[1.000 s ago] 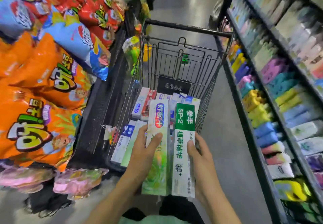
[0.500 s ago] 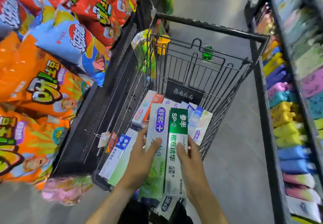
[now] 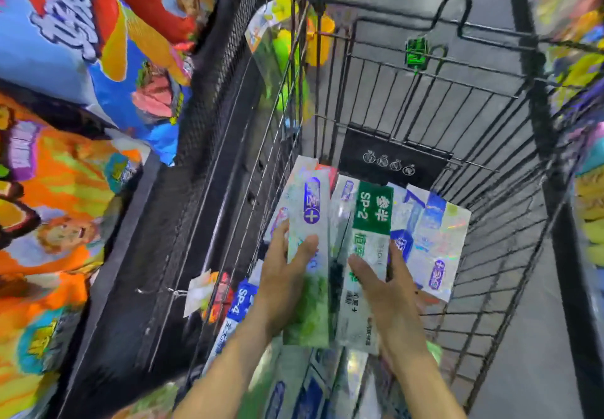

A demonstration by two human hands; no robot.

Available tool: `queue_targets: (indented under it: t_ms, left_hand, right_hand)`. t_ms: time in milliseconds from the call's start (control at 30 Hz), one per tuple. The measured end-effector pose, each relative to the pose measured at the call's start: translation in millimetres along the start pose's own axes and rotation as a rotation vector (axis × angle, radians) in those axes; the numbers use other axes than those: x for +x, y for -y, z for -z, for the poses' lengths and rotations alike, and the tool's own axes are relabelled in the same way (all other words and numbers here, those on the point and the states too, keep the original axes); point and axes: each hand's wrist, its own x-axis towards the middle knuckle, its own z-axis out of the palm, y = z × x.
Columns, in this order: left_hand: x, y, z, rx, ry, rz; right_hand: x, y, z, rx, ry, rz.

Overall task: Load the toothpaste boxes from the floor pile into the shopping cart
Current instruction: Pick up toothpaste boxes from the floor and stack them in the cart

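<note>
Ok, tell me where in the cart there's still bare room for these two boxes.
Bare cart floor shows on the right, between the holographic box and the right wire wall. A narrow strip lies along the black sign panel at the far end. The left and near side are crowded with boxes, under the left hand and right hand, each gripping one.

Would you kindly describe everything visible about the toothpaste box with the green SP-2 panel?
The SP-2 box is a long, slim carton, seemingly glossy card, with a dark green top panel lettered in white and a pale body with green and black print. It is held lengthwise over the cart's basket, above other boxes. The right hand grips its lower half; the neighbouring box lies alongside.
</note>
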Motion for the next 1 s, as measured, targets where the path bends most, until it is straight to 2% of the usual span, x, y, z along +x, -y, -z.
queue_targets:
  t_ms: [167,367,533,1000]
  left_hand:
    - [50.1,25.3,10.8,0.044,-0.002,-0.021]
    - [75.6,37.1,8.6,0.01,0.078,0.006]
    - [89.7,47.3,5.1,0.013,0.071,0.026]
    - [100.6,60.4,10.7,0.003,0.034,0.062]
  right_hand:
    - [54.1,-24.0,-17.2,-0.048,-0.056,0.084]
    - [102.7,-37.8,-30.4,-0.397,-0.176,0.152]
    - [117.3,-34.2,-32.8,-0.515,-0.296,0.157]
    - [149.8,-18.5,-28.6,-0.945,-0.221,0.161]
